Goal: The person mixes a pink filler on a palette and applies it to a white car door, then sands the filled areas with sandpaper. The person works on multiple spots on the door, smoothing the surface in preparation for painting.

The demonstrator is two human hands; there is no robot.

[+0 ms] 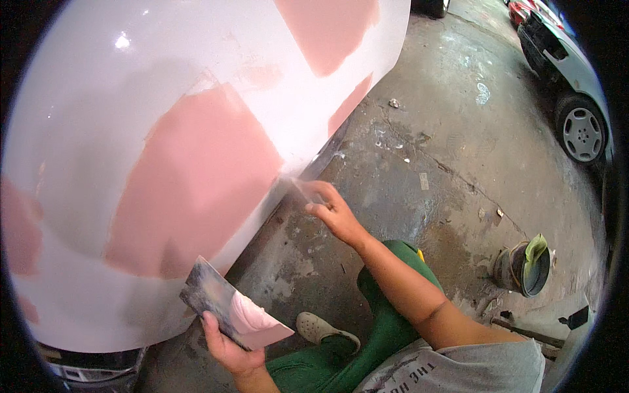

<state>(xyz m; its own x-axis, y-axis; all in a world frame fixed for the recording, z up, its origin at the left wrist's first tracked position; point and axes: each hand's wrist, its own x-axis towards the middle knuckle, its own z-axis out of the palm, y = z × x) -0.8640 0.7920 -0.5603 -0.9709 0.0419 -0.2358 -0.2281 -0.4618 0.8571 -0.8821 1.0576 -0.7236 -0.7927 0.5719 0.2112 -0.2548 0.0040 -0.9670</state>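
Observation:
Pink body filler patches (196, 183) cover parts of a white car body panel (72, 118). My left hand (230, 348) grips a flat mixing board (216, 296) by its near edge, close to the panel's lower edge. On the board's right part lies a smooth heap of pink filler (252, 314). My right hand (333, 211) pinches a thin flat filler spreader (299, 190), smeared by motion. The spreader's tip is at the right corner of the large patch, by the panel's edge; whether it touches cannot be made out.
A dark bucket (503, 270) with a green cloth (536, 252) hanging over its rim stands on the stained concrete floor (452, 157) at right. Farther off is a parked car with a silver wheel (582, 134). My green-trousered leg and clog (324, 327) are below the panel.

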